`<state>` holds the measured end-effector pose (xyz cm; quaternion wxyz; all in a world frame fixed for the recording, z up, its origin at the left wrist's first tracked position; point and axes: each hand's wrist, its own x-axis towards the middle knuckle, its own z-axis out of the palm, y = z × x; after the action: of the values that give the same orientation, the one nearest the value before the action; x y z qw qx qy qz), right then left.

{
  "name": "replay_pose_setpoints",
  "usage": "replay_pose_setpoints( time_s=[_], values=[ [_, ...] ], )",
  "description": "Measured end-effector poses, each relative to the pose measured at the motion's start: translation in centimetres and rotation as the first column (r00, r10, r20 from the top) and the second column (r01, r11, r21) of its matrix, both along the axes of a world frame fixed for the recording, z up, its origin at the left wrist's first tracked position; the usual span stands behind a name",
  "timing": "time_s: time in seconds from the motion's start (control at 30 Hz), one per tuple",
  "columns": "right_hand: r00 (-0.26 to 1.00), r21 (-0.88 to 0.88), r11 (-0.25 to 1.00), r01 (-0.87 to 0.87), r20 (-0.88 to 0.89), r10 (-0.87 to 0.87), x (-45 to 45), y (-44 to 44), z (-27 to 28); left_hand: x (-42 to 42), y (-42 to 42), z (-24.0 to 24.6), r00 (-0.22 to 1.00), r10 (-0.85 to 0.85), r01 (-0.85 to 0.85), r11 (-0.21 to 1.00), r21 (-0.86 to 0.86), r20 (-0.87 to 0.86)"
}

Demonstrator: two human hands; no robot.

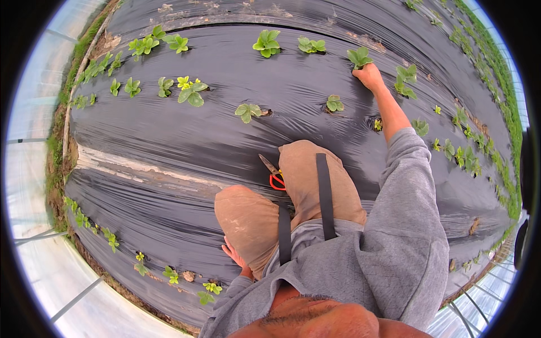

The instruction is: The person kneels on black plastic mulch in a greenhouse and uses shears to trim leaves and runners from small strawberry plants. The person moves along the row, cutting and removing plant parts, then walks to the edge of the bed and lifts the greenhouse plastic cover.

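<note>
My right hand reaches far out over the bed, its fingers closed at the base of a strawberry plant. The fingertips are partly hidden below the leaves. Low on the left, my left hand rests beside my bent left leg, fingers spread; the leg hides part of it. A pair of scissors with red handles and rusty blades lies on the black plastic mulch film in front of my knees. My right knee covers part of the handles.
More strawberry plants grow through holes in the film, in rows. A pale, soil-marked furrow runs up to my left knee. Translucent greenhouse sheeting on metal bars edges the left side. Grass lines the far right.
</note>
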<state>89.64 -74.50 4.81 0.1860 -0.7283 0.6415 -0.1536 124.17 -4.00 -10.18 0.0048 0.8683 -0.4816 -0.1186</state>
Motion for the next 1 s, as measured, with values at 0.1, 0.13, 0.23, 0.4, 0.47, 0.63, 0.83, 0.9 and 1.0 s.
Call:
replay_pose_setpoints(
  time_s=[0.1,0.13,0.23,0.4,0.47,0.63,0.83,0.9,1.0],
  values=[
    [0.978,0.03,0.999,-0.037,0.204,0.03,-1.4,0.5,-0.5,0.3,0.4,-0.7,1.0,-0.012,0.012,0.996,0.092,0.002],
    [0.965,0.075,0.997,-0.022,0.263,0.001,-1.7,0.6,-0.6,0.5,0.8,-1.2,0.999,-0.036,0.034,0.989,0.141,0.011],
    [0.961,0.061,0.99,-0.126,0.254,0.106,-2.1,0.4,-0.5,0.6,1.7,-3.1,0.898,0.159,-0.242,0.957,-0.16,-0.41],
    [0.976,0.088,0.975,-0.205,0.093,0.197,-1.5,-0.3,-0.1,0.4,1.8,-3.1,0.913,0.142,-0.233,0.951,-0.203,-0.383],
    [0.99,0.039,0.989,-0.139,0.001,0.139,-1.0,0.1,-0.4,0.3,1.3,-2.2,0.999,-0.028,0.027,0.999,0.031,0.026],
    [0.994,-0.104,0.989,0.108,-0.004,-0.109,0.0,1.8,-1.1,0.1,0.9,-1.4,0.792,0.14,-0.394,0.86,-0.323,-0.594],
    [0.999,0.014,1.0,-0.011,0.052,0.01,-0.6,0.7,-0.9,0.2,1.8,-2.4,0.76,0.136,-0.435,0.833,-0.343,-0.635],
    [0.996,-0.037,0.997,-0.073,0.049,0.075,-0.9,0.3,-1.0,0.3,1.9,-2.5,0.752,0.132,-0.443,0.826,-0.348,-0.645],
    [0.961,0.092,0.995,-0.04,0.276,0.013,-1.3,0.3,-1.4,0.2,1.9,-2.5,0.742,0.127,-0.456,0.815,-0.357,-0.658]
  ],
)
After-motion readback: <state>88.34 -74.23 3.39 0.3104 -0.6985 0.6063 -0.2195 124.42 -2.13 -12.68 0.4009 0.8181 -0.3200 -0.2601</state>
